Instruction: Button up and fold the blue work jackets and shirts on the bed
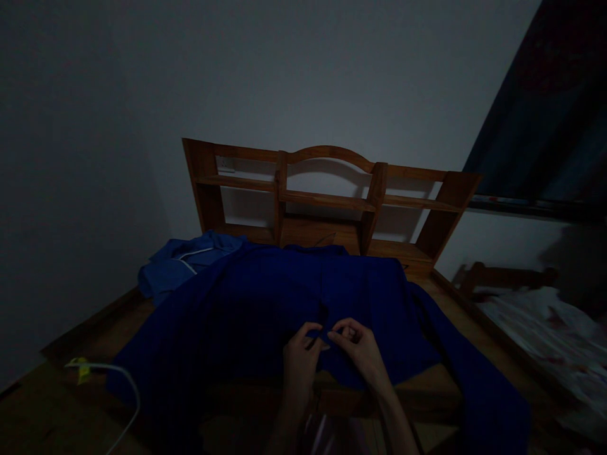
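Observation:
A dark blue long-sleeved garment [265,291], like a shirt or jacket, lies spread over a wooden desk, its sleeves hanging toward the near side. My left hand [303,347] is closed in a pinch on one front edge of it, near the bottom. Close beside it, my right hand [353,344] pinches the other front edge, thumb against forefinger. The two hands are a small gap apart at the front opening. Dim light hides any button or fastener between the fingers.
A lighter blue garment with white trim [190,256] lies crumpled at the back left. Behind stands a wooden shelf unit [327,202] against the wall. A white cable with a yellow tag [128,376] is at the left. Pale bedding [550,328] lies at the right, below a dark curtain [545,126].

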### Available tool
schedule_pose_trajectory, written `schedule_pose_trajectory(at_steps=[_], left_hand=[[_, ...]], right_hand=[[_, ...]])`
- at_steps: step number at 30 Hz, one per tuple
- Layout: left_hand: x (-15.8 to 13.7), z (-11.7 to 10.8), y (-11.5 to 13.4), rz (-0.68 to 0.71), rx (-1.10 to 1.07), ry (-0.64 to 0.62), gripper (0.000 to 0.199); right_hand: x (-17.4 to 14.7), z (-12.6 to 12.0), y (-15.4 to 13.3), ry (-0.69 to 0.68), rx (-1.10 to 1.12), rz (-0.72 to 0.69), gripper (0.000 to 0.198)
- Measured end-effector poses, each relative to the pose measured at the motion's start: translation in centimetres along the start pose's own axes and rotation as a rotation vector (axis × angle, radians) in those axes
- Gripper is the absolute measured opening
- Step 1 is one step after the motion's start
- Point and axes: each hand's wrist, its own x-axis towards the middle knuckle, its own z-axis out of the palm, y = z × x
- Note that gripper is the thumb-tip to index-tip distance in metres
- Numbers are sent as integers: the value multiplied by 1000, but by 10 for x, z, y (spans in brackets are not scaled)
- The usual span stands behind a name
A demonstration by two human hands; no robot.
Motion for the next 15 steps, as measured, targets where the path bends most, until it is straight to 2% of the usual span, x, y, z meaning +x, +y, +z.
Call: schedule_pose_trajectory(at_steps=[8,15], left_hand=[[-1,-1,2,4,-89,-37,26],[1,-3,2,55,3,-64,31]], right_hand=[[2,1,3,-8,-40,-56,29],[0,2,6,-7,-68,-67,28]])
